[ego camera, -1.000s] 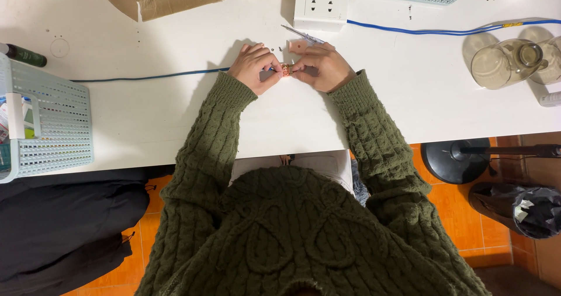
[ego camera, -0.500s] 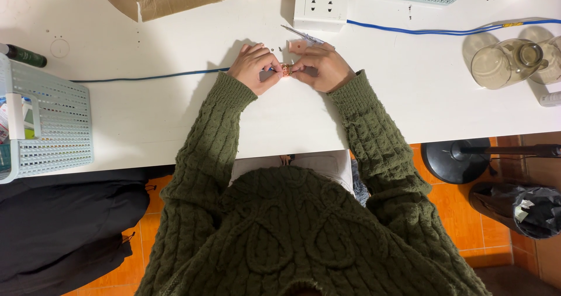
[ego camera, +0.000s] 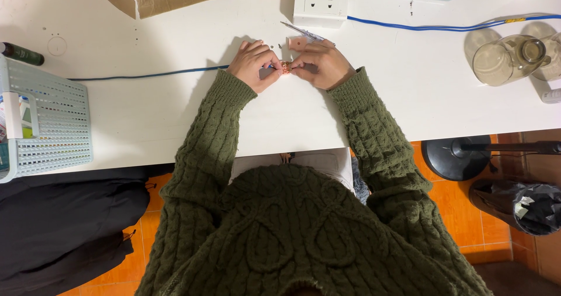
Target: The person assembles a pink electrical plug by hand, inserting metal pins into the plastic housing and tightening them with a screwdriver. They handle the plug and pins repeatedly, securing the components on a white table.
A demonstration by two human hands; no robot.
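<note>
You sit at a broad white tabletop (ego camera: pixel 146 115) under even, soft light that throws faint shadows beyond your hands. Below its near edge, well to the right of them, the floor of orange square tiles (ego camera: pixel 467 205) shows, with the round black base of a stand (ego camera: pixel 456 158) resting on it and a dark crumpled bag (ego camera: pixel 523 205) just beside that. Down to the left lies a black fabric-covered mass (ego camera: pixel 64 226).

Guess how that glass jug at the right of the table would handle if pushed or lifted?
The glass jug looks fragile and probably slippery, being clear smooth glass. It seems to lie tilted on the white table, so a push might roll it. Likely light, since it looks empty.
</note>
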